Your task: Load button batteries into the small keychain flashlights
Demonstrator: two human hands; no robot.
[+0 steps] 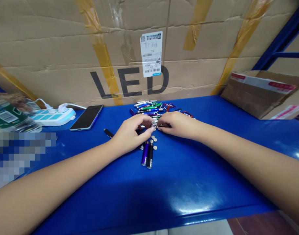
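Note:
My left hand (pixel 133 132) is closed, its thumb and fingers curled about small silver button cells (pixel 153 123). Close against it, my right hand (pixel 175 124) has its fingertips pinched together at the same cells; whatever lies between them is too small to make out. Several loose button cells (pixel 155 148) lie on the blue tabletop below the fingertips. Just nearer to me are a purple flashlight tube (pixel 145 155) and a black flashlight tube (pixel 149 157), side by side. Behind the hands spreads a pile of small coloured metal flashlights (pixel 151 109), some with carabiner clips, partly hidden by my fingers.
A black pen-like tube (pixel 108 133) lies beside my left wrist. Left of that are a smartphone (pixel 87 118), a white power strip (pixel 53 116) and a plastic bottle (pixel 11 114). A large cardboard box (pixel 66 62) stands behind; an open carton (pixel 252 94) sits at right.

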